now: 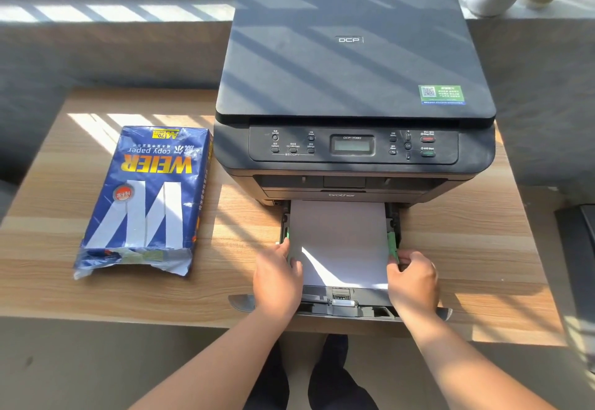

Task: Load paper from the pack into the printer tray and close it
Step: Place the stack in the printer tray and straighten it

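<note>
Flanking the paper stack (338, 242) lying in the pulled-out tray (341, 308), long axis toward the printer (354, 94), left hand (277, 277) presses its edge while right hand (412, 281) pinches the green guide (392, 245).

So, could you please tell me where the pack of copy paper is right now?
In the head view, the pack of copy paper lies flat on the wooden table, left of the printer and its pulled-out tray, torn end toward the person.
</note>
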Tool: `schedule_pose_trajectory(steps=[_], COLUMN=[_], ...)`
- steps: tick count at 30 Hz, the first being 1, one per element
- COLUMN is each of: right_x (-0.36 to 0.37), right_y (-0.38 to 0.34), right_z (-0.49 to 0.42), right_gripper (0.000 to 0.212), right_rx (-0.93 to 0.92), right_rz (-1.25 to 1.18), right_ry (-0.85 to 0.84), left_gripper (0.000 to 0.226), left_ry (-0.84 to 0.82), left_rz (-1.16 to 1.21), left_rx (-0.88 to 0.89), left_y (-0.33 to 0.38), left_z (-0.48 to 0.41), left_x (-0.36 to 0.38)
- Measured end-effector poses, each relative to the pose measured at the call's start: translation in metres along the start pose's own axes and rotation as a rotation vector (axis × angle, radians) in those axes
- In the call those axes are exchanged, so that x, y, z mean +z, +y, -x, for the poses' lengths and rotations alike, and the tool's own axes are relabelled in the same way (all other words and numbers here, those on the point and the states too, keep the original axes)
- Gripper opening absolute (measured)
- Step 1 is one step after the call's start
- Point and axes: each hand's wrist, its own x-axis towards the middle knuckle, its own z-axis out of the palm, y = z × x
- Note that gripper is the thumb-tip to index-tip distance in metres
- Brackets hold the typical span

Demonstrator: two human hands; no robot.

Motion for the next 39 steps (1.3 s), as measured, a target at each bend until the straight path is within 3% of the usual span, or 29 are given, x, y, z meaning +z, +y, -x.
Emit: schedule_pose_trajectory(steps=[3,5,7,9,11,14,17,22,30,35,39], right_x=[-0.020,-0.041,-0.054,-0.054,-0.045,-0.031,-0.024,-0.022,-0.001,0.003,0.002], right_y=[-0.007,-0.004,0.009,0.029,0.042,0.044,0.037,0.022,-0.045,-0.081,-0.090], right_z=[0.017,0.047,0.085,0.110,0.120,0.117,0.112,0.092,0.045,0.013,0.001], right_gripper=[0.019,0.024,0.018,0.014,0.015,0.025,0.028,0.041,0.069,0.068,0.068], right_rx=[-0.173,-0.459,-0.722,-0.831,-0.819,-0.753,-0.751,-0.788,-0.588,-0.478,-0.543], right_rz=[0.055,0.080,0.088,0.131,0.192,0.270,0.315,0.472,0.622,0.525,0.570], right_ry=[-0.002,0.055,0.009,-0.100,-0.168,-0.108,-0.056,-0.145,-0.335,-0.365,-0.340], left_gripper=[0.042,0.046,0.044,0.038,0.031,0.033,0.038,0.041,0.047,0.060,0.055], left_ry=[-0.003,0.041,-0.008,-0.046,-0.083,-0.155,-0.112,-0.146,-0.171,-0.184,-0.151], left_rz=[-0.125,-0.227,-0.256,-0.294,-0.334,-0.420,-0.459,-0.509,-0.639,-0.765,-0.653], left_rx=[0.195,0.466,0.700,0.837,0.896,0.884,0.848,0.803,0.636,0.581,0.599], left_y=[-0.006,-0.015,-0.030,-0.054,-0.080,-0.096,-0.088,-0.058,-0.012,0.008,0.012], left_z=[0.010,0.028,0.054,0.082,0.098,0.101,0.086,0.058,-0.010,-0.047,-0.055], left_x=[-0.010,-0.028,-0.046,-0.049,-0.038,-0.019,-0.015,-0.018,-0.004,-0.003,-0.005])
